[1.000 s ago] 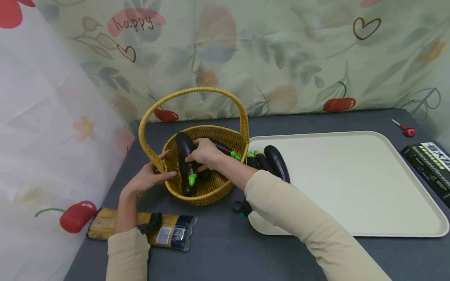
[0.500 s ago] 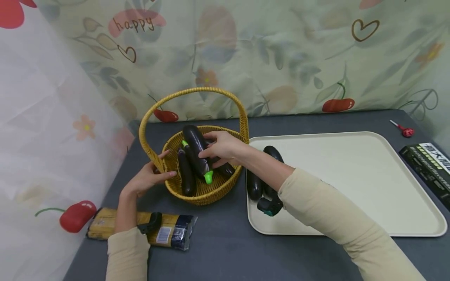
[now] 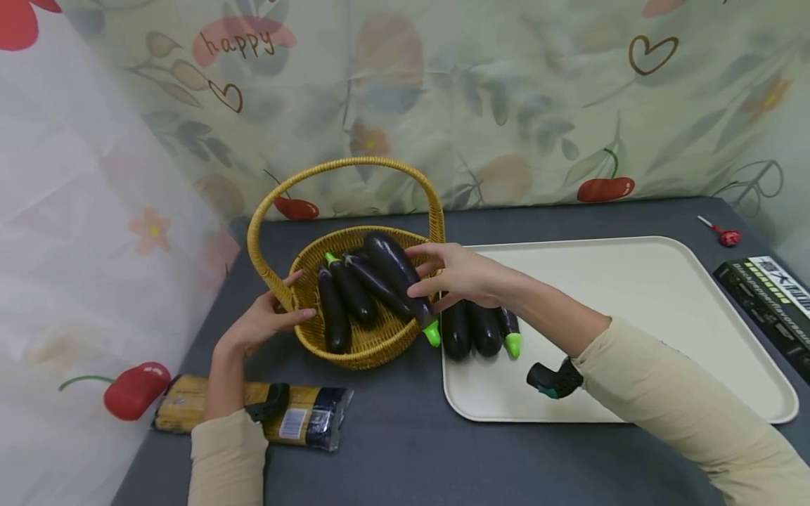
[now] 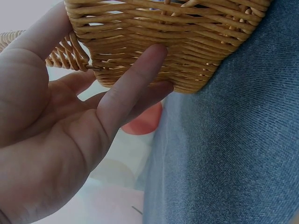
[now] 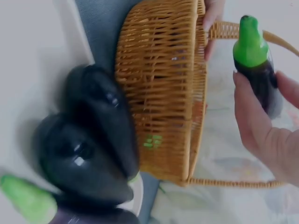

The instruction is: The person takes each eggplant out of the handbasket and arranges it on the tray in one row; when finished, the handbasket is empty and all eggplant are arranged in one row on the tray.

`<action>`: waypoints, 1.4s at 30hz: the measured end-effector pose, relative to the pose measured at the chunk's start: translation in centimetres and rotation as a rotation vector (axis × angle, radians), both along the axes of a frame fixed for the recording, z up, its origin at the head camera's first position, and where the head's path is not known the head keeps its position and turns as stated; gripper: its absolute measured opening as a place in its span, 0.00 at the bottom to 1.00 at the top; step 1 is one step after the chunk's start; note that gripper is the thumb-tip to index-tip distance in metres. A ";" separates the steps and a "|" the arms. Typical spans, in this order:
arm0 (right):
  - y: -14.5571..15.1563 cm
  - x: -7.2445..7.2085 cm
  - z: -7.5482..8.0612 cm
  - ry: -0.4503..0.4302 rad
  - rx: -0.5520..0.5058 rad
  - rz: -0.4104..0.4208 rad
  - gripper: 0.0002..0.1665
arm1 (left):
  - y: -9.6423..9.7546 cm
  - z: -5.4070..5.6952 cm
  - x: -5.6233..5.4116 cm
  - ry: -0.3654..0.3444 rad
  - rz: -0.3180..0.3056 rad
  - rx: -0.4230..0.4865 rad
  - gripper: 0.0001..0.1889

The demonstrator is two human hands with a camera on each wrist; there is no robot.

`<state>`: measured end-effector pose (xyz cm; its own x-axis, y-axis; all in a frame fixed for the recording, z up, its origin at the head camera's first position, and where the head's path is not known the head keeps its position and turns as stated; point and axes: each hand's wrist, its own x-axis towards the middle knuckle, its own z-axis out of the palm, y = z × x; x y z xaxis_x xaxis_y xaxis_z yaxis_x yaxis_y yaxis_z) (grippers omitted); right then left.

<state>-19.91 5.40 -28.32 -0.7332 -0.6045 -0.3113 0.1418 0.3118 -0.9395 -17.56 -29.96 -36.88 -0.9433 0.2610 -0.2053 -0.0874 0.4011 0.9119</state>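
My right hand [image 3: 462, 274] pinches a dark purple eggplant [image 3: 395, 267] between thumb and fingers. It slants over the right rim of the wicker basket [image 3: 380, 355], its green stem end [image 5: 251, 44] pointing down toward the tray side. My left hand [image 3: 262, 320] holds the basket's left side by the handle base; in the left wrist view, fingers [image 4: 135, 79] lie against the woven outer wall. Several more eggplants [image 3: 351, 292] lie inside the basket. On the left end of the cream tray [image 3: 601, 337], three eggplants [image 3: 484, 330] lie side by side, partly hidden by my right hand.
The tall basket handle [image 3: 344, 163] arches over the basket. A spaghetti packet [image 3: 304, 418] lies in front, under my left forearm. Beyond the tray's right edge are a black box [image 3: 768, 302] and a red lollipop [image 3: 729, 237]. A patterned curtain [image 3: 443, 105] stands behind the grey tabletop [image 3: 392, 457].
My right hand has taken hold of the eggplant in the basket, lifted it and carried it right to the basket's right rim. My left hand stays on the basket.
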 end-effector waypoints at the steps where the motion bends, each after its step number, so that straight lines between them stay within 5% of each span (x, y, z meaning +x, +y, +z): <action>1: 0.5 0.1 -0.1 0.008 -0.005 0.015 0.41 | 0.0 0.0 0.0 0.001 0.002 -0.003 0.44; 15: 6.5 1.7 -1.8 -0.005 -0.001 0.076 0.42 | -0.2 0.0 0.0 -0.001 -0.012 0.015 0.43; 30: 13.8 0.6 -5.3 -0.021 0.016 -0.101 0.47 | -0.1 0.1 -0.2 -0.014 -0.006 0.010 0.45; 42: 15.4 -0.6 -7.7 -0.028 0.111 -0.234 0.46 | 0.1 -0.1 -0.2 -0.012 -0.012 0.021 0.45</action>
